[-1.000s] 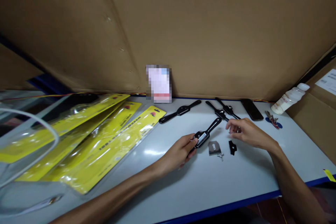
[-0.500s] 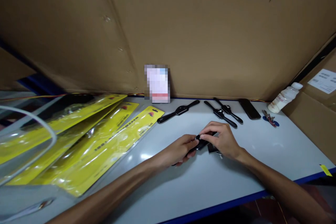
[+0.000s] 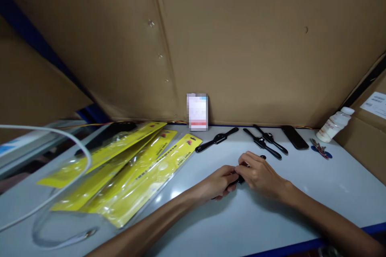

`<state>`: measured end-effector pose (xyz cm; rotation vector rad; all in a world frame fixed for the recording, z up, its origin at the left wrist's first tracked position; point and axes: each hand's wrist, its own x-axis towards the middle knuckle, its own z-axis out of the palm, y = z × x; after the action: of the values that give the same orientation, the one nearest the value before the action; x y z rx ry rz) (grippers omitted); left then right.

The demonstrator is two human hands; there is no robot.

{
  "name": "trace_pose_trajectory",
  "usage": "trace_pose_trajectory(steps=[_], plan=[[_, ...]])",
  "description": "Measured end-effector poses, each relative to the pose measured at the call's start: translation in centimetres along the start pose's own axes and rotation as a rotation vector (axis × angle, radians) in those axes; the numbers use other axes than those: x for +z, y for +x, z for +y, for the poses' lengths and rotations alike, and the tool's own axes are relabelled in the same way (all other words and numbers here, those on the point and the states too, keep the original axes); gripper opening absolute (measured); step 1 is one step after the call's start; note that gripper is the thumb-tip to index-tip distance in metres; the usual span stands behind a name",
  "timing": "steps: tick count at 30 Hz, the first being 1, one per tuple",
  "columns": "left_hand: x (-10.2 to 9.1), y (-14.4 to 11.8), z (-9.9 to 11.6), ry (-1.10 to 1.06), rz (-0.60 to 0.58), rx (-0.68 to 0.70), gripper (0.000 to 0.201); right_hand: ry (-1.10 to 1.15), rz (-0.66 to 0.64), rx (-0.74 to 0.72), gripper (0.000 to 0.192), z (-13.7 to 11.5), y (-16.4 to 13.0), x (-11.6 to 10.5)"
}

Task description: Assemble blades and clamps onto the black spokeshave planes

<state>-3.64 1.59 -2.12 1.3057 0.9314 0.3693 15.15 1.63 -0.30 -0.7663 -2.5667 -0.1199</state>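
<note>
My left hand (image 3: 221, 181) is closed around one handle of a black spokeshave (image 3: 240, 179), held just above the table. At the tool's middle my right hand (image 3: 257, 172) is closed, its fingertips pinched against it and touching the left fingers. Those fingers cover most of the spokeshave's body; the tip of its far handle shows behind them. Beyond the hands lie a black spokeshave (image 3: 217, 139) on the left and two more side by side, a nearer spokeshave (image 3: 261, 143) and a farther spokeshave (image 3: 270, 138).
Several yellow-backed clear packages (image 3: 144, 184) overlap on the left of the grey table (image 3: 193, 233). A white cable (image 3: 81, 148) loops there. A blurred card (image 3: 197, 112) leans on the cardboard wall (image 3: 241, 48). A dark phone (image 3: 294, 137), keys (image 3: 321, 149) and a bottle (image 3: 334, 124) stand or lie at right.
The whole view has shifted, so things appear further right and lower. My right fingers have closed in over the spokeshave's middle; the small metal plate seen beneath them is now hidden.
</note>
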Motion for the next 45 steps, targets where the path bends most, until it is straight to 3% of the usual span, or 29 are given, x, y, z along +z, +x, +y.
trace_pose_trajectory(steps=[5,11,17,20,26,30,38,42,45], plan=[[-0.1,-0.3,0.3,-0.016,0.003,-0.002,0.036,0.043,-0.051,0.021,0.027,0.5,0.5,0.2],[-0.3,-0.1,0.0,-0.032,0.003,-0.025,0.038,0.43,0.037,0.471,0.018,0.1,0.6,1.0],[0.1,-0.4,0.0,0.043,0.03,-0.025,0.038,0.542,0.049,0.67,0.019,-0.7,0.9,1.4],[0.2,-0.4,0.0,0.042,0.019,-0.019,0.038,0.43,0.069,0.61,0.016,-0.9,0.6,1.7],[0.4,-0.5,0.3,0.033,0.016,-0.011,0.028,0.175,0.133,0.335,0.019,-0.8,-0.2,2.4],[0.5,-0.6,0.7,0.062,0.017,-0.05,0.02,0.124,0.103,0.273,0.021,-0.6,-0.2,2.6],[0.3,-0.3,0.2,0.056,0.043,-0.039,0.018,-0.048,0.014,-0.069,0.029,0.4,-0.4,1.9],[0.0,-0.4,0.4,-0.015,0.026,-0.029,0.034,0.115,-0.004,0.036,0.024,0.8,-0.7,1.2],[0.0,-0.4,0.5,-0.007,0.036,-0.035,0.033,0.225,0.024,0.143,0.017,0.6,-0.6,0.9]])
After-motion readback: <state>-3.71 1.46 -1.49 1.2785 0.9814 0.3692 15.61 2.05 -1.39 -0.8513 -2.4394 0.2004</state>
